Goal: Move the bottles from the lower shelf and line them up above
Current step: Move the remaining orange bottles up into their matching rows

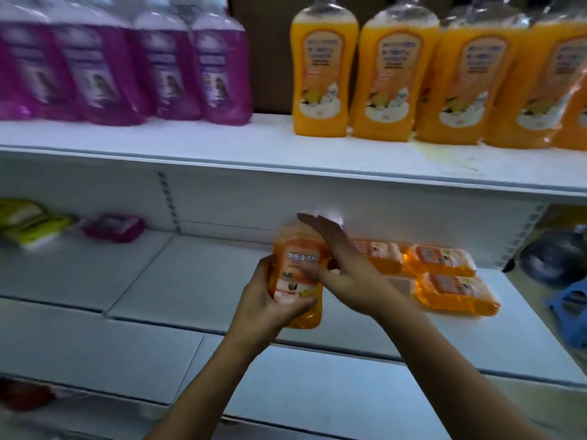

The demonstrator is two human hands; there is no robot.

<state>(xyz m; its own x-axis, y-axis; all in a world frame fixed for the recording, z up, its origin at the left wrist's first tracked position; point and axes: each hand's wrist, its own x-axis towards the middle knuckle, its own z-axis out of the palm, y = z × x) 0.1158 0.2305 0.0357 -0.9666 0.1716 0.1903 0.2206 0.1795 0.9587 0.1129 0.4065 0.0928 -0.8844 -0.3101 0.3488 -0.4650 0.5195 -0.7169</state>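
My left hand [270, 300] grips the lower part of an orange bottle [297, 271] held upright above the lower shelf [178, 281]. My right hand [336, 265] lies flat against the bottle's right side with straight fingers pointing up and left. More orange bottles [444, 274] lie flat on the lower shelf to the right. On the upper shelf [222, 144] several orange bottles [324, 71] stand in a row at the right.
Several purple bottles [133, 65] stand at the left of the upper shelf. A purple bottle [111, 227] and yellow-green packs [28, 220] lie at the lower shelf's far left. A yellowish stain [435, 154] marks the upper shelf. A blue stool [571, 309] stands at the right.
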